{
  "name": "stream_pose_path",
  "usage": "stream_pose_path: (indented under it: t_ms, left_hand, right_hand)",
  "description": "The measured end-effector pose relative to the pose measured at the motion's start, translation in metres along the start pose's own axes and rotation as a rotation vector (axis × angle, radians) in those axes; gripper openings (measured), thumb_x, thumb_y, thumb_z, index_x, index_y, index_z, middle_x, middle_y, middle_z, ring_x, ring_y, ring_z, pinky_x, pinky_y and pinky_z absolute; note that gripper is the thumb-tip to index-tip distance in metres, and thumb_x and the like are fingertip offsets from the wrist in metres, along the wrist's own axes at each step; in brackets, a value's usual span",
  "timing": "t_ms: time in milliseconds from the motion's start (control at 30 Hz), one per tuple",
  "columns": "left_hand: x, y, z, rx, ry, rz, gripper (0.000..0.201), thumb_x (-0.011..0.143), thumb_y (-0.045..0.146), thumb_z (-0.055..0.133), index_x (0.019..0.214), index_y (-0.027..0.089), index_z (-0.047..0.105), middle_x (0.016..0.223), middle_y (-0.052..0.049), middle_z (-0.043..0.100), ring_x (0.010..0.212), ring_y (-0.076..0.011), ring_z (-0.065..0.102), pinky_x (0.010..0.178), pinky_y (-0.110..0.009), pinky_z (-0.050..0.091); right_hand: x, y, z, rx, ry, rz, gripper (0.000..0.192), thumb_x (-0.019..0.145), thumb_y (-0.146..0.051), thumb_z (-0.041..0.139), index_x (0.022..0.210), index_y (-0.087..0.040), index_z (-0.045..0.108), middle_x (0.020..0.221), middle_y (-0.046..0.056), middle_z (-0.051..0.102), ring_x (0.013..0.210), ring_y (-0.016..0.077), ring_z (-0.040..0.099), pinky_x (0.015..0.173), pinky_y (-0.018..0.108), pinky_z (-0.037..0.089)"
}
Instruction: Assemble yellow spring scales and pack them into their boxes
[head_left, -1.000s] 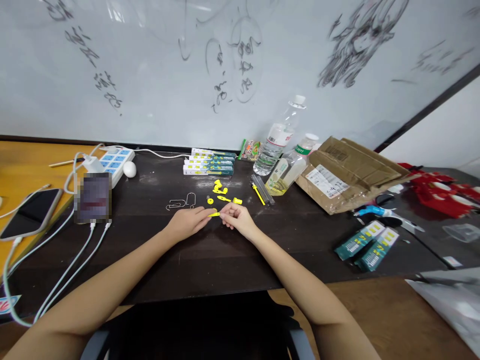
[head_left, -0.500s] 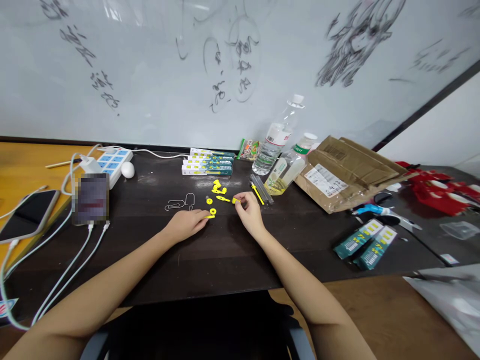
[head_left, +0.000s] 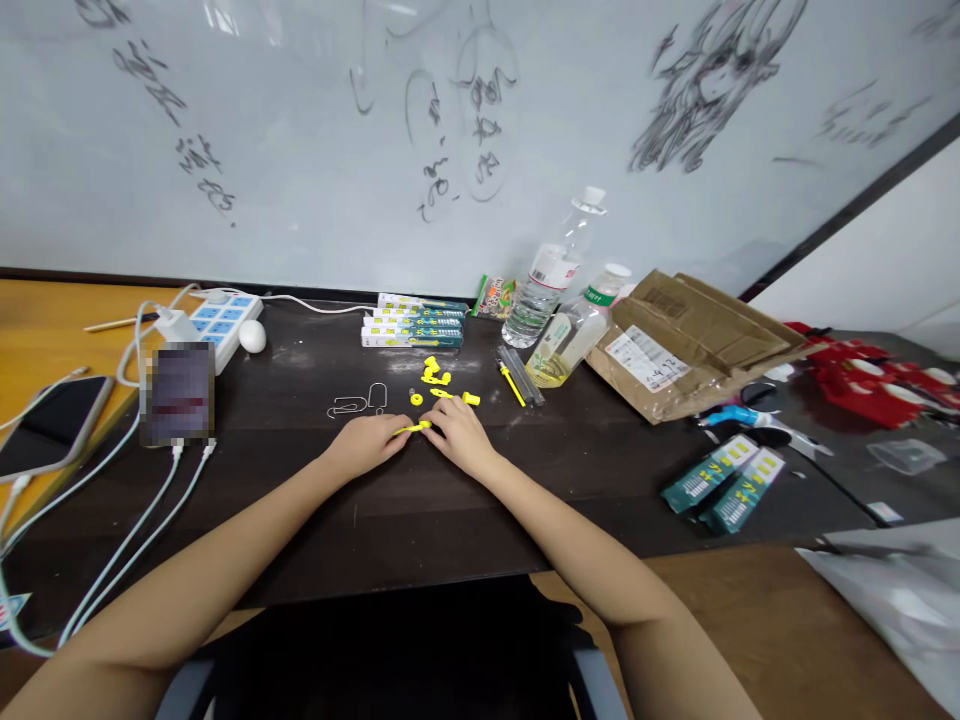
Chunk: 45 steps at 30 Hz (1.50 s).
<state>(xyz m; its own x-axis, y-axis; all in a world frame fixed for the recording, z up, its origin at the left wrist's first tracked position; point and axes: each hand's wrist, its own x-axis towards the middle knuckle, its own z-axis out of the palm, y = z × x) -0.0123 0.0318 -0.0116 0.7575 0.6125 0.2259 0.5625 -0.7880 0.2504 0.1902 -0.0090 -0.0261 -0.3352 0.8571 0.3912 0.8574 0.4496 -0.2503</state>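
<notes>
Below a white board (head_left: 300,170) bearing illegible black handwriting (head_left: 486,92), my left hand (head_left: 363,446) is pinching one end of a slim yellow plastic piece (head_left: 410,429), its other end lying at my right hand (head_left: 463,437), whose closure I cannot tell.

So the whiteboard (head_left: 300,180) runs along behind the back edge of the counter (head_left: 420,540). Near that edge, around the middle, there's a row of boxes (head_left: 412,325), then a snack packet (head_left: 496,297) to their right, then the water bottle (head_left: 551,275). Second bottle (head_left: 574,335) is just in front of that, parcel (head_left: 690,345) right beside it. Two cartons (head_left: 709,475) lie near the front edge, over on the right. Loose parts (head_left: 435,373) are mid-counter, bent wires (head_left: 349,406) to their left. Left hand (head_left: 367,442) and right hand (head_left: 461,435) are before those, one plastic piece (head_left: 409,429) between them. Power strip's (head_left: 229,325) back left.
</notes>
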Motion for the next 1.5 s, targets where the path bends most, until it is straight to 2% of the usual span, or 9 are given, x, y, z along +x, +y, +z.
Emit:
stream_pose_path:
  t_ms: [167,267,433,667,933,1067,1300,1400,1500]
  left_hand:
    - [0.000,0.003,-0.003,-0.038,-0.014,-0.019,0.027,0.094,0.030,0.037,0.102,0.021,0.061,0.095,-0.002,0.071,0.080,-0.0171,0.066,0.066,-0.025,0.045]
    - [0.000,0.004,-0.004,-0.069,-0.018,-0.012,0.028,0.095,0.030,0.036,0.104,0.021,0.060,0.097,-0.002,0.070,0.082,-0.0171,0.067,0.068,-0.025,0.046]
    - [0.000,0.005,-0.002,-0.068,-0.010,0.012,0.029,0.095,0.031,0.036,0.105,0.020,0.061,0.099,-0.004,0.071,0.085,-0.0187,0.067,0.070,-0.026,0.047]
    - [0.000,0.006,-0.001,-0.148,0.038,0.008,0.028,0.095,0.032,0.037,0.103,0.021,0.061,0.095,-0.003,0.071,0.079,-0.0168,0.067,0.068,-0.024,0.046]
    - [0.000,0.009,-0.003,-0.183,0.032,-0.006,0.026,0.095,0.031,0.037,0.101,0.020,0.060,0.093,-0.004,0.071,0.080,-0.0173,0.067,0.069,-0.025,0.046]
    - [-0.001,0.008,-0.002,-0.192,0.034,0.019,0.027,0.095,0.031,0.037,0.102,0.020,0.061,0.096,-0.004,0.071,0.082,-0.0168,0.067,0.071,-0.024,0.047]
    - [0.000,0.008,-0.004,-0.236,0.031,0.022,0.028,0.095,0.033,0.037,0.105,0.022,0.061,0.099,-0.003,0.071,0.083,-0.0166,0.067,0.072,-0.024,0.047]
    - [0.000,0.009,-0.006,-0.278,0.038,-0.015,0.027,0.094,0.031,0.037,0.102,0.021,0.061,0.096,-0.002,0.071,0.081,-0.0162,0.067,0.071,-0.024,0.047]
    - [0.001,0.010,-0.008,-0.310,0.042,-0.011,0.027,0.094,0.031,0.037,0.102,0.021,0.061,0.095,-0.001,0.071,0.081,-0.0159,0.067,0.073,-0.024,0.047]
  right_hand:
    - [-0.002,0.004,0.002,0.335,0.078,0.138,0.014,0.087,-0.026,0.055,0.088,-0.018,0.067,0.077,0.004,0.059,0.078,0.0178,0.052,0.075,0.031,0.043]
    - [-0.005,0.001,0.002,0.598,0.101,0.241,0.020,0.088,-0.031,0.054,0.096,-0.018,0.067,0.074,0.002,0.061,0.067,0.0140,0.053,0.068,0.027,0.044]
    - [-0.006,-0.009,0.002,0.825,0.088,0.288,0.027,0.086,-0.036,0.053,0.103,-0.020,0.067,0.080,0.003,0.066,0.072,0.0148,0.059,0.070,0.028,0.046]
    - [-0.007,-0.009,0.003,0.748,0.184,0.302,0.023,0.084,-0.032,0.056,0.100,-0.023,0.070,0.090,0.005,0.068,0.070,0.0151,0.058,0.064,0.027,0.046]
    - [-0.008,-0.010,0.002,0.846,0.159,0.290,0.025,0.088,-0.036,0.051,0.098,-0.021,0.068,0.099,0.005,0.067,0.081,0.0153,0.061,0.069,0.027,0.049]
    - [-0.008,-0.010,0.001,0.898,0.140,0.305,0.020,0.084,-0.036,0.055,0.094,-0.021,0.064,0.091,0.004,0.066,0.078,0.0147,0.060,0.066,0.026,0.049]
    - [-0.009,-0.011,-0.007,0.786,0.077,0.166,0.022,0.089,-0.032,0.047,0.104,-0.022,0.061,0.096,0.004,0.063,0.078,0.0140,0.059,0.071,0.028,0.047]
    - [-0.010,-0.010,-0.006,0.799,0.071,0.162,0.024,0.090,-0.034,0.047,0.110,-0.023,0.055,0.088,0.003,0.062,0.079,0.0145,0.060,0.074,0.028,0.048]
    - [-0.010,-0.010,-0.006,0.827,0.052,0.149,0.025,0.093,-0.034,0.042,0.113,-0.022,0.051,0.092,0.003,0.062,0.081,0.0141,0.061,0.076,0.028,0.049]
